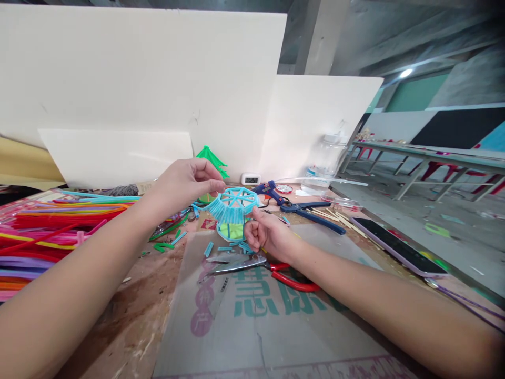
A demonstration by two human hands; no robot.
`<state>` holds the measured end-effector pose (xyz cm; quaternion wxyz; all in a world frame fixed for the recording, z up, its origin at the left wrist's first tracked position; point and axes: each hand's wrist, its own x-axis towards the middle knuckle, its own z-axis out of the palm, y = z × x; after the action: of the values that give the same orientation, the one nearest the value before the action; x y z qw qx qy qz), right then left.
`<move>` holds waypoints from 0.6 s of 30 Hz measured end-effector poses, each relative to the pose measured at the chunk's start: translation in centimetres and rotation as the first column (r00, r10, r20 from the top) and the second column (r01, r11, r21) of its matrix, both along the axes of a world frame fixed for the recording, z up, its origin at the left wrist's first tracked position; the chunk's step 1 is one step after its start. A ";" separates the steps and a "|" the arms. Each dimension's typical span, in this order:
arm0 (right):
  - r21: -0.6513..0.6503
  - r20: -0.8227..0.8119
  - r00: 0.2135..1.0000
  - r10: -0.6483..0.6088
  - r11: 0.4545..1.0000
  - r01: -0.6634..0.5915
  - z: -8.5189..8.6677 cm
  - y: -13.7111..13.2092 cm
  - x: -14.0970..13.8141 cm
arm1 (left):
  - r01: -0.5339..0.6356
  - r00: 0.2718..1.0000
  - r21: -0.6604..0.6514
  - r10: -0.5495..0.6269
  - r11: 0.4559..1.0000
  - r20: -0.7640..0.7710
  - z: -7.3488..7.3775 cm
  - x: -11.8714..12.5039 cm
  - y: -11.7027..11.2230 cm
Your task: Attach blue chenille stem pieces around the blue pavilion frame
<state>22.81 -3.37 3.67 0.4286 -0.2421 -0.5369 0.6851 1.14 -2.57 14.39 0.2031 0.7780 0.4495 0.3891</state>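
A light-blue wheel-shaped frame of fuzzy pipe cleaners [228, 210], with spokes on top and short strips along its sloping side, is held above the bench. My right hand [272, 236] pinches its right edge between thumb and forefinger, the other fingers curled. At its upper left, my left hand [193, 180] has thumb and fingertips pressed together; whatever lies between them is too small to make out. Below the frame sits a yellow-green piece with blue edging [232, 231]. Short cut blue pieces [209, 249] and red-handled scissors [258, 261] lie under my hands.
Colourful pipe cleaners [59, 226] are heaped at the left. A green roof-like piece [213, 159], small digital clock [250, 179], blue glue gun [272, 192], dark-blue pliers [313, 214] and water bottle [321, 163] stand or lie behind. A phone [396, 246] rests at the right edge.
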 end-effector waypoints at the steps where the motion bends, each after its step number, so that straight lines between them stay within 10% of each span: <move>1: 0.000 0.001 1.000 -0.001 1.000 0.001 0.0 0.0 0.0 | -0.015 0.999 0.002 0.015 1.000 -0.043 0.0 0.0 0.1; 10: 0.017 0.011 1.000 0.013 1.000 -0.013 -0.2 0.2 0.0 | 0.135 0.895 0.033 -0.107 0.990 -0.433 -1.1 -0.1 1.0; 18: 0.013 0.017 1.000 0.009 1.000 -0.009 -0.1 0.1 0.0 | 0.147 0.916 0.132 -0.085 0.980 -0.391 -1.4 0.6 0.7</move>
<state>22.78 -3.26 3.57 0.4226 -0.2427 -0.5460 0.6815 1.78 -1.85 13.01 0.0714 0.8780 0.4011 0.2513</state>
